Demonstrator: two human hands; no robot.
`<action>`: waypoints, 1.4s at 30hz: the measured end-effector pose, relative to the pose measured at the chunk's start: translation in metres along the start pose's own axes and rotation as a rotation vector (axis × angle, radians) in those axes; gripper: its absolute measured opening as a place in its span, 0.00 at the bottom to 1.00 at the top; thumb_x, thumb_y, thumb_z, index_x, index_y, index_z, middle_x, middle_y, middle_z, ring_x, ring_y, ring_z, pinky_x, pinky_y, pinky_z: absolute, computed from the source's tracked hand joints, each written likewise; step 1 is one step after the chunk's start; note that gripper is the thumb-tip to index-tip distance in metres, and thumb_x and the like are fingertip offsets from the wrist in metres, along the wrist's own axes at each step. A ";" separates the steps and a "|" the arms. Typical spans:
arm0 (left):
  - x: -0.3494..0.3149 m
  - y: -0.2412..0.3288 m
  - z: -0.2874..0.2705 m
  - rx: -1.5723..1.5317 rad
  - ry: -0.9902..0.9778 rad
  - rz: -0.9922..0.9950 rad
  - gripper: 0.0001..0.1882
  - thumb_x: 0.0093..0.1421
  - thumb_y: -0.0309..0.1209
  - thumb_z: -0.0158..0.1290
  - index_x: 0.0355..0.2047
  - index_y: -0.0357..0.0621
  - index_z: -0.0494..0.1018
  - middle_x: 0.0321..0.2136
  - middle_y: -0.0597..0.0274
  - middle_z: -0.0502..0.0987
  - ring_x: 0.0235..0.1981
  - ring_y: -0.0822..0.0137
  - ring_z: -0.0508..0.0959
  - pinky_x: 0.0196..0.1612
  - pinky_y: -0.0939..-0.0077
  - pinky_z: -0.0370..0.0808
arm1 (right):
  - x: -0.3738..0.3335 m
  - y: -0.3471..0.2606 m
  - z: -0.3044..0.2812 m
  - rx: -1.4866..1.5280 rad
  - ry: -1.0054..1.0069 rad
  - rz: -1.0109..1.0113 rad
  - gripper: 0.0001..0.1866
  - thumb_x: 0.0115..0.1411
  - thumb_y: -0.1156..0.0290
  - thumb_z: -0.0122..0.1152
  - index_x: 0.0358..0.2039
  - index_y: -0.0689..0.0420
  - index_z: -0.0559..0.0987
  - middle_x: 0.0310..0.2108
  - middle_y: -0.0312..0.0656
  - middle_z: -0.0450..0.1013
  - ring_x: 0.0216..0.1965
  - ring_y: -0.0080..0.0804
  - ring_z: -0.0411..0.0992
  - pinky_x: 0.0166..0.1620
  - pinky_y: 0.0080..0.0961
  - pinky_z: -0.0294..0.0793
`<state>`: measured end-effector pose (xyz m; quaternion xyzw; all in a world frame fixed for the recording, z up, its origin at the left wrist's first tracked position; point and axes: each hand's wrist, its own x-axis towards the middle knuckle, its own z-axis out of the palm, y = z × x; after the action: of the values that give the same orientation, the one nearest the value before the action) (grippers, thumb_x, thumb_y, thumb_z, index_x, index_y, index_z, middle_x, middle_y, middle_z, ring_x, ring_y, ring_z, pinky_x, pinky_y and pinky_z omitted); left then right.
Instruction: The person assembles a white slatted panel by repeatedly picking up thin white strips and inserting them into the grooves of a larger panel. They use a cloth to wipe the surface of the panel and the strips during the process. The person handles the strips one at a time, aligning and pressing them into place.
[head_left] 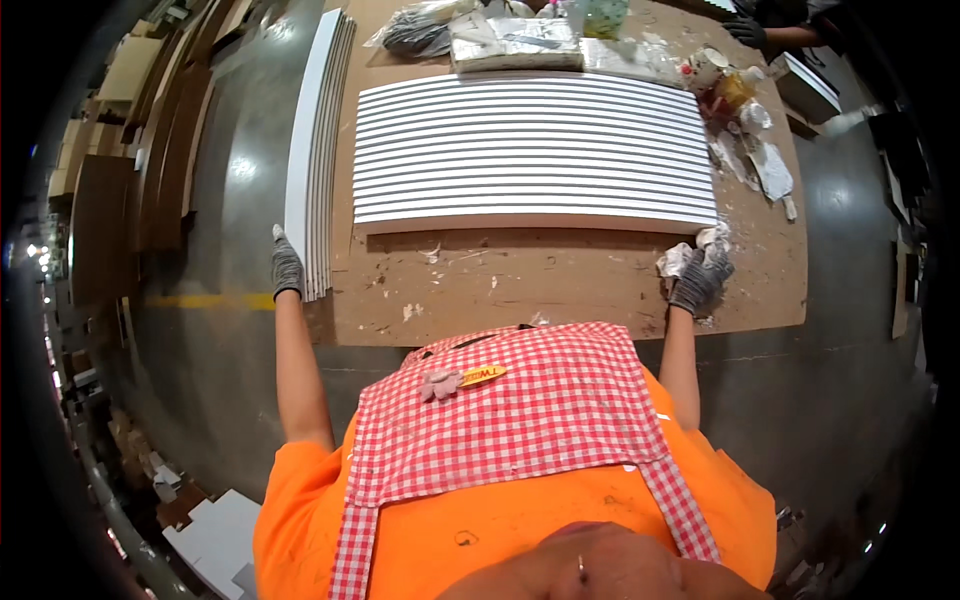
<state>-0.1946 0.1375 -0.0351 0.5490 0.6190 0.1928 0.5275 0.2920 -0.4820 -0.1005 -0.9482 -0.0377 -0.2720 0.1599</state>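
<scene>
The person stands at the 6 o'clock edge of a brown board surface (560, 290), wearing an orange shirt and a red-and-white checked apron (510, 410). Both hands wear grey knit gloves.

The left hand (286, 268), out at 9 o'clock, rests its fingers against the near end of a stack of long white strips (312, 150) that stands on edge along the left side of the surface; the fingers look laid flat on the outer strip rather than curled round it, though the palm side is hidden.

The right hand (702, 280), at about 3 o'clock, is closed around a crumpled white rag (690, 255), which touches the near right corner of a row of white strips (535, 150) laid side by side flat across the middle of the surface.

Toward 12 o'clock lie plastic bags (420, 30) and a silvery wrapped packet (515, 42). At 1 o'clock sit small pots and smeared rags (745, 120). Another person's dark-gloved hand (748, 32) shows at the far edge. Brown boards (165, 150) lean together at 10 o'clock on the floor.
</scene>
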 end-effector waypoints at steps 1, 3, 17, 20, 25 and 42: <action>-0.008 0.004 0.006 0.205 0.095 0.035 0.36 0.66 0.55 0.30 0.50 0.31 0.69 0.46 0.46 0.75 0.46 0.52 0.75 0.53 0.67 0.69 | 0.000 -0.022 -0.013 0.059 -0.031 0.088 0.21 0.54 0.61 0.62 0.45 0.57 0.74 0.45 0.52 0.68 0.41 0.46 0.71 0.43 0.39 0.72; -0.029 0.030 0.011 0.625 0.300 0.111 0.34 0.66 0.52 0.31 0.48 0.30 0.70 0.47 0.42 0.74 0.47 0.50 0.74 0.52 0.65 0.68 | 0.004 -0.027 -0.023 0.048 -0.082 0.208 0.22 0.52 0.60 0.63 0.45 0.59 0.73 0.44 0.51 0.67 0.44 0.46 0.70 0.43 0.39 0.72; -0.154 0.077 0.043 -0.059 0.215 0.781 0.14 0.66 0.30 0.44 0.49 0.41 0.71 0.41 0.61 0.77 0.43 0.68 0.75 0.50 0.73 0.71 | 0.019 0.032 0.002 0.868 -0.003 0.369 0.18 0.60 0.69 0.57 0.49 0.62 0.71 0.41 0.42 0.70 0.37 0.33 0.71 0.38 0.29 0.73; -0.140 0.032 0.089 0.204 0.316 0.762 0.15 0.57 0.20 0.49 0.46 0.38 0.72 0.42 0.56 0.75 0.44 0.64 0.74 0.52 0.74 0.69 | 0.029 0.015 0.005 1.145 -0.130 0.474 0.18 0.61 0.68 0.56 0.50 0.61 0.71 0.42 0.41 0.70 0.37 0.31 0.71 0.38 0.27 0.72; -0.122 0.019 0.089 0.306 0.217 0.672 0.16 0.56 0.24 0.52 0.46 0.38 0.73 0.36 0.54 0.75 0.37 0.62 0.75 0.45 0.69 0.72 | 0.029 -0.036 -0.027 1.465 -0.468 0.435 0.16 0.63 0.70 0.54 0.50 0.59 0.70 0.40 0.35 0.71 0.35 0.22 0.70 0.37 0.21 0.72; -0.140 0.027 0.129 -0.092 0.092 0.416 0.21 0.54 0.32 0.61 0.46 0.35 0.74 0.39 0.58 0.76 0.38 0.70 0.74 0.45 0.75 0.71 | 0.058 0.037 0.004 1.527 -0.274 0.706 0.12 0.60 0.75 0.50 0.43 0.63 0.74 0.39 0.45 0.73 0.38 0.36 0.74 0.41 0.34 0.76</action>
<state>-0.0924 -0.0215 0.0014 0.6310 0.5063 0.3503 0.4720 0.3490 -0.5168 -0.0839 -0.5611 0.0678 0.0111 0.8249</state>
